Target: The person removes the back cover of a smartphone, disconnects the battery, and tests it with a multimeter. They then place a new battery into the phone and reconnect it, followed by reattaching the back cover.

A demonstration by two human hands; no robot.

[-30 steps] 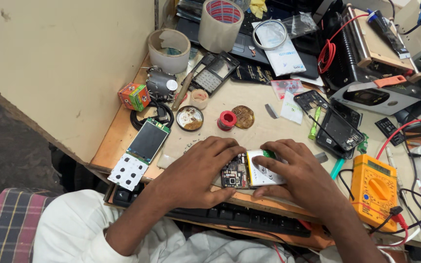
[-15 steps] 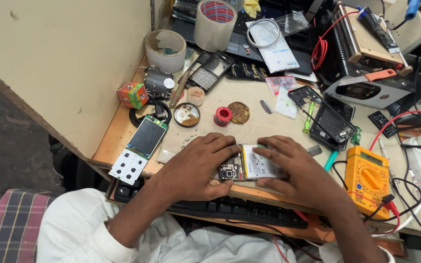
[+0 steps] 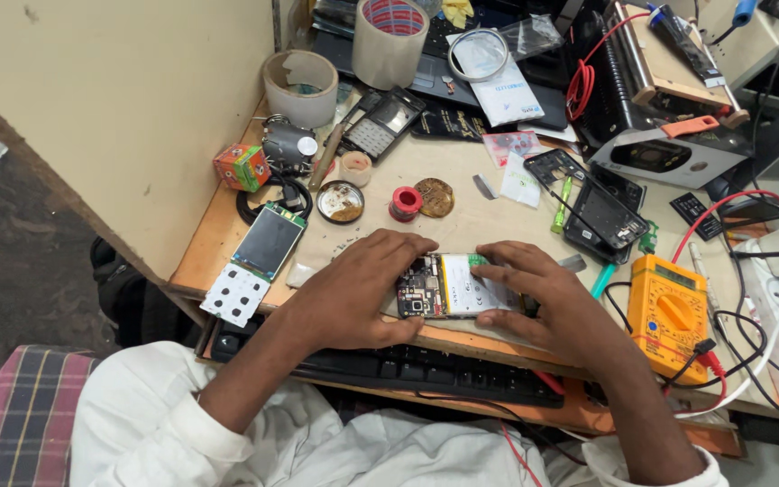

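Note:
An opened mobile phone lies flat near the front edge of the workbench, its circuit board and white battery exposed. My left hand rests on its left end, fingers pressing the board side. My right hand covers its right end, fingertips on the battery. Both hands hold the phone down against the bench top.
A yellow multimeter with red leads sits to the right. A small circuit board with screen and a white keypad lie left. Tape rolls, a red spool, phone frames and a black keyboard surround them.
Both hands stay on the opened phone; the fingers have shifted slightly. The camera view has drifted a little.

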